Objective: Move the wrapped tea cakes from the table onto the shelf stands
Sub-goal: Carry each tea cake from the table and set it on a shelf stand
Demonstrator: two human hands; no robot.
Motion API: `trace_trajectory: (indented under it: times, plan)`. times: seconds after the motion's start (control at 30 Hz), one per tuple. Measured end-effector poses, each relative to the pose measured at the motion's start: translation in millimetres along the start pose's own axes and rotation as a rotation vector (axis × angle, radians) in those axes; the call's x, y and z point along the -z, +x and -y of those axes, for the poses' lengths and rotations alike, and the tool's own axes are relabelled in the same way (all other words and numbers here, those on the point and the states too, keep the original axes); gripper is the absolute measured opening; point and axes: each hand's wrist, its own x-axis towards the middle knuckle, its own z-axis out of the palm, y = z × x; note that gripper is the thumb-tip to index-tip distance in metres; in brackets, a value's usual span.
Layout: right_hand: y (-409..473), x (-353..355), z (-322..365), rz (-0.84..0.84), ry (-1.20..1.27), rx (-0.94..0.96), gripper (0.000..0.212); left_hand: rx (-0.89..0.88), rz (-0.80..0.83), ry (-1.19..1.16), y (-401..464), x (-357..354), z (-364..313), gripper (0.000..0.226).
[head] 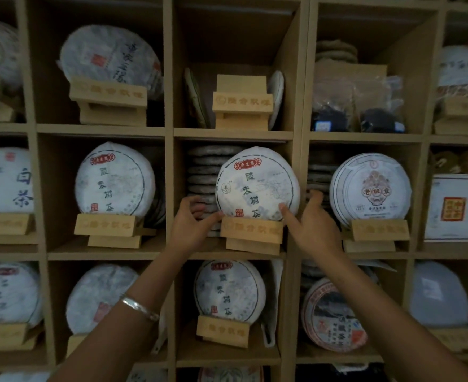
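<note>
Head view: both hands (254, 224) loosely cup tea cake (257, 183) on stand (250, 230)

Wrapped tea cake (257, 183) — 酸茶树茶; right neighbour cake (370, 188) — 老班章.

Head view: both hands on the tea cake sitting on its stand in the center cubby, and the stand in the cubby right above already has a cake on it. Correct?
Not quite. The head view shows the upper stand empty; cakes only lean on the cubby walls beside it. The rest holds: left hand and right hand touch the tea cake resting upright on its stand in the center cubby.
</note>
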Motion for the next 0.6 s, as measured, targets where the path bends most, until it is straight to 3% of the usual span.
trace_trajectory:
  times: [0.23, 0.5, 0.6]
  plan:
    - [-7.7, 19.1, -2.6, 0.018, -0.021, 0.031, 0.076, -0.072, 0.017, 0.260, -35.4, 10.9, -18.0, 0.023]
    - [-24.8, 42.8, -16.0, 0.057, -0.042, 0.095, 0.073, -0.057, 0.188, 0.348, -73.5, -9.2, -34.7, 0.019]
    - [-31.0, 53.9, -24.0, 0.089, -0.073, 0.084, 0.062, -0.047, 0.241, 0.348, -84.9, -23.8, -37.7, 0.019]
